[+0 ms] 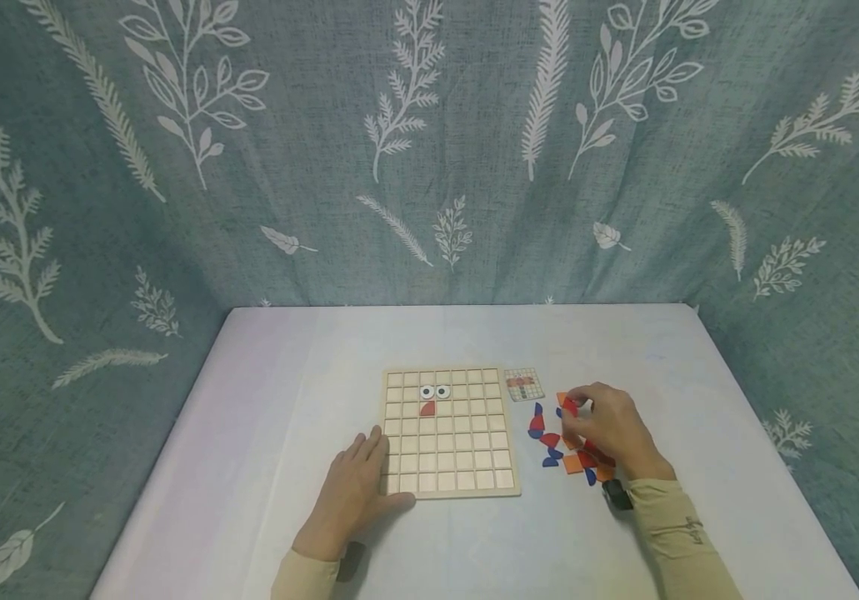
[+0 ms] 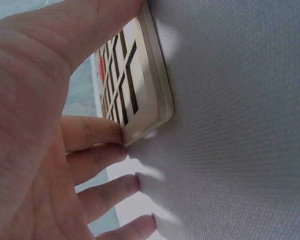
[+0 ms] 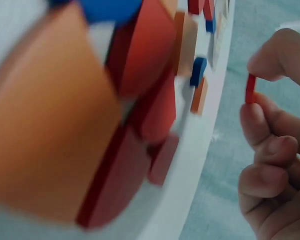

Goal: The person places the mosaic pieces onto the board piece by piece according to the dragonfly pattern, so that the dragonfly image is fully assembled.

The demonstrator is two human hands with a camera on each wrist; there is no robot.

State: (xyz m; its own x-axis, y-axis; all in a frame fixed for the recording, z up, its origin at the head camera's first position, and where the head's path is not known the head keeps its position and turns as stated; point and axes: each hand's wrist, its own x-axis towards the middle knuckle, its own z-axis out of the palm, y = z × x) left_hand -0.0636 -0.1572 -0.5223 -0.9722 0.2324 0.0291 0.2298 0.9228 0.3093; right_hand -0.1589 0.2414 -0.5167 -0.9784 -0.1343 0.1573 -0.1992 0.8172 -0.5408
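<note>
A square wooden grid board (image 1: 447,460) lies on the table. Two round eye pieces (image 1: 435,391) and a red quarter-circle piece (image 1: 427,409) sit in its upper cells. My left hand (image 1: 354,487) rests at the board's lower-left corner, fingers extended and thumb along the front edge; the left wrist view shows fingertips touching the board's corner (image 2: 145,117). Over the loose pieces to the board's right, my right hand (image 1: 612,425) pinches a small red piece (image 3: 250,88) between thumb and fingertip. Its full outline is hidden, as it shows edge-on in the right wrist view.
Loose red, blue and orange pieces (image 1: 573,464) lie spread and partly overlapping beneath the right hand. A small printed pattern card (image 1: 523,384) lies against the board's upper right side. Leaf-patterned curtains (image 1: 474,233) stand around the white table (image 1: 309,367).
</note>
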